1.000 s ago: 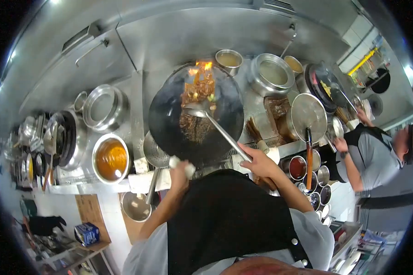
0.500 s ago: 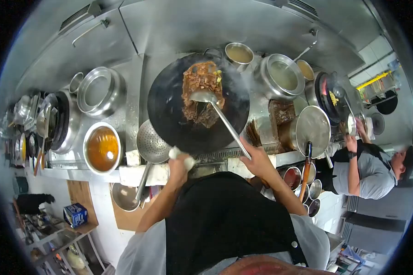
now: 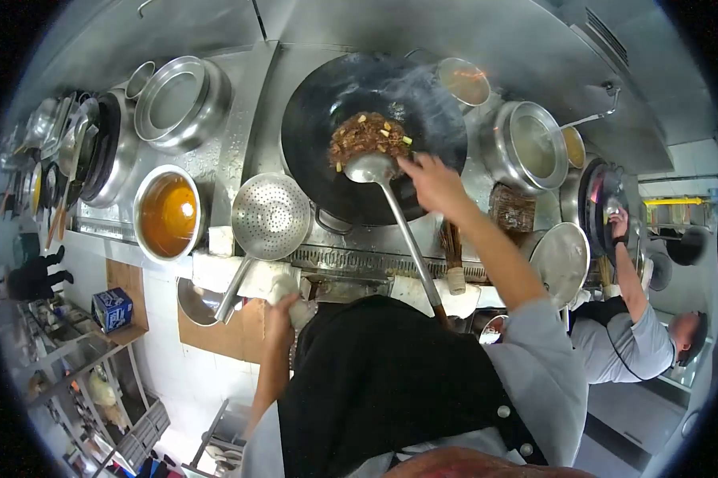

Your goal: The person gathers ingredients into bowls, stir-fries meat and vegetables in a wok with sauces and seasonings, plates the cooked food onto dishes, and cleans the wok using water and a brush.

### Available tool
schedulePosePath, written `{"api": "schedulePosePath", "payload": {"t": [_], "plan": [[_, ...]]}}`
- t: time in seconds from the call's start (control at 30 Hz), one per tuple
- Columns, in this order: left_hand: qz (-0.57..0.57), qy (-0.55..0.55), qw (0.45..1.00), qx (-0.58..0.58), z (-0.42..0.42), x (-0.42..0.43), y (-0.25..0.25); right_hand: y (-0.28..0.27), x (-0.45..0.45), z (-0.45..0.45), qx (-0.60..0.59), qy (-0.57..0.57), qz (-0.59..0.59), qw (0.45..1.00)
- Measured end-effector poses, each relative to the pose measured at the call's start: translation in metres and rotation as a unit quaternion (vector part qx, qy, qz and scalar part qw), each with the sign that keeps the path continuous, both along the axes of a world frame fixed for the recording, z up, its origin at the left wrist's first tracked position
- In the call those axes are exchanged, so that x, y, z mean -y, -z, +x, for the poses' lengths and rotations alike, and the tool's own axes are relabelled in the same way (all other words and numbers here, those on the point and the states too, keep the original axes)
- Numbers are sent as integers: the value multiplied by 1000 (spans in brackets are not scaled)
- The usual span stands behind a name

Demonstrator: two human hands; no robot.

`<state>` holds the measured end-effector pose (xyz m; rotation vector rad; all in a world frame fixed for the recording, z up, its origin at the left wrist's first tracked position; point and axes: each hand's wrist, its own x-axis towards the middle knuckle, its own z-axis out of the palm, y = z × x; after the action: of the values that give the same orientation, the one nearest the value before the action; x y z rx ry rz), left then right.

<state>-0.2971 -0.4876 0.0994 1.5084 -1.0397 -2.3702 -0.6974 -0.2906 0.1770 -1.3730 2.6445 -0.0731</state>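
Note:
A dark wok (image 3: 319,159) holds a brown, clumped food mixture (image 3: 367,135) with pale yellow pieces. Lying in the wok is a ladle (image 3: 367,167), its bowl against the food and its long handle sloping down over the counter edge. My right hand (image 3: 439,187) reaches over the wok, off the handle, fingertips together beside the ladle bowl and food; whether they pinch anything is hidden. My left hand (image 3: 278,319) is closed round a whitish cloth (image 3: 302,312) at the counter's front edge, below a perforated strainer (image 3: 271,217).
Left of the strainer stands a bowl of amber liquid (image 3: 169,215), with a large metal pot (image 3: 180,103) behind. Right of the wok are another pot (image 3: 530,147), a bamboo brush (image 3: 452,259) and a metal pan (image 3: 562,263). A co-worker (image 3: 626,334) works at the far right.
My right hand has left the ladle handle and moved forward over the wok. The food has gone from a spread sheet to a compact heap. My left hand has drawn back slightly with the cloth.

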Motion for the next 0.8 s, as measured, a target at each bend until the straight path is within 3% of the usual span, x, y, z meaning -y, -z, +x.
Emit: {"api": "schedulePosePath", "payload": {"t": [0.1, 0.13, 0.2, 0.23, 0.3, 0.37, 0.43, 0.5, 0.53, 0.57, 0.6, 0.63, 0.67, 0.73, 0.8], "plan": [[-11, -29, 999, 22, 31, -8, 1, 49, 62, -72, -26, 16, 85, 996], [-1, -44, 998, 35, 40, -9, 1, 51, 74, -81, -24, 14, 84, 996], [-2, -47, 998, 32, 71, -6, 41, 45, 88, -90, -61, -74, 230, 968], [-1, -50, 998, 28, 76, -5, 48, 20, 86, -84, -68, -65, 203, 975], [-4, -69, 997, 31, 76, -6, 44, -26, 57, -78, -75, -24, -50, 996], [-9, -82, 996, 30, 63, 0, 19, -87, 32, -51, -95, -15, -216, 972], [14, 9, 1000, 11, 44, 13, -7, -159, 14, 12, -38, -52, -360, 931], [-29, 48, 998, 17, 26, 17, -19, -196, 4, 75, 122, -112, -525, 835], [-73, 78, 994, 26, 12, 21, -21, -214, 5, 109, 98, -105, -530, 836], [-83, 97, 992, 2, 1, 24, -16, -231, 12, 142, 255, -230, -607, 716], [-110, 104, 988, -35, -5, 25, -6, -247, 19, 170, 393, -351, -640, 559], [-133, 112, 982, -70, -19, 26, -1, -261, 24, 197, 429, -412, -648, 476], [-134, 139, 978, -81, -31, 25, 2, -273, 42, 207, 366, -546, -654, 374], [-125, 160, 977, -66, -39, 26, -2, -287, 78, 265, 260, -489, -779, 295], [-56, 180, 979, -82, -53, 22, -7, -273, 2, 282, 569, -419, -619, 342]]}}
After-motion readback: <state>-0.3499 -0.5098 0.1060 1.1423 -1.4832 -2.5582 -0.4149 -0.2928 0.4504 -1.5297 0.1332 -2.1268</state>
